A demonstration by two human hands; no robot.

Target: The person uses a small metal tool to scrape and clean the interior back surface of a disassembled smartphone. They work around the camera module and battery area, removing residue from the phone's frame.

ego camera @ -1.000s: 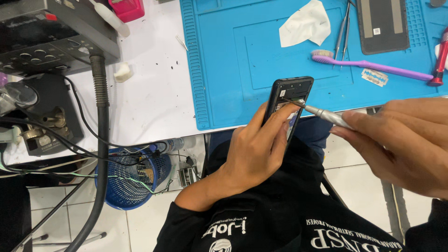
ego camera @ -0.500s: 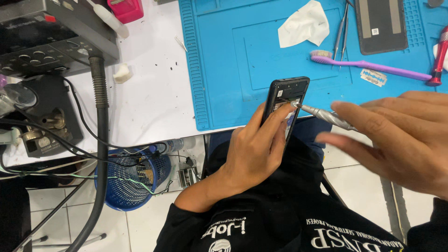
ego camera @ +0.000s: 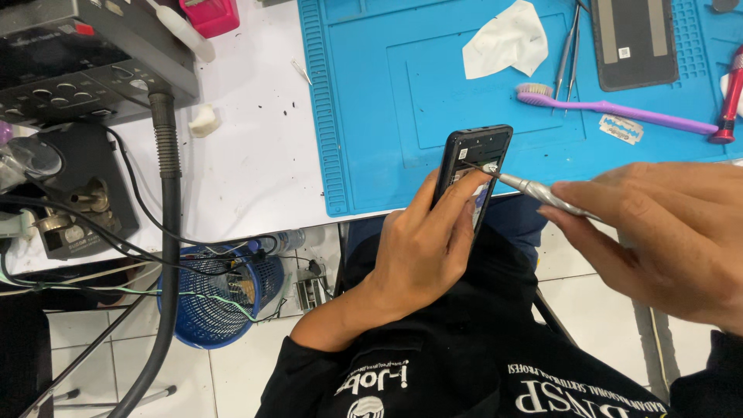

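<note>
— At the upper left of the frame, what sits on the white table [ego camera: 255, 155]?

— A dark grey bench unit [ego camera: 85, 62] with round knobs fills that corner. A thick black hose [ego camera: 169, 232] drops from it, past the table edge and down the left side. A small white lump [ego camera: 204, 121] lies just right of the hose, and a pink container [ego camera: 210, 14] is cut off by the top edge.

— And lower left?

— Below the table edge, a blue mesh basket [ego camera: 217, 302] stands on the tiled floor with loose wires running into it.

— Moving to the centre?

— A blue work mat [ego camera: 371, 101] covers the table from the middle rightward. On it lie a crumpled white tissue [ego camera: 507, 39], tweezers [ego camera: 567, 50], a purple toothbrush [ego camera: 619, 112], a razor blade [ego camera: 621, 129] and a dark flat panel [ego camera: 633, 39]. A red-handled tool [ego camera: 730, 97] shows at the right edge.

— Where is the phone?

— The opened black phone [ego camera: 474, 159] is held upright over the mat's near edge, centre frame, insides facing the camera. The left hand [ego camera: 422, 251] is curled round it from below, fingers wrapped along its sides and back.

— And on the right?

— The right hand [ego camera: 665, 240] pinches a slim metal screwdriver [ego camera: 534, 188] between thumb and fingers, the other fingers loosely spread. Its tip touches the upper part of the phone's interior.
</note>
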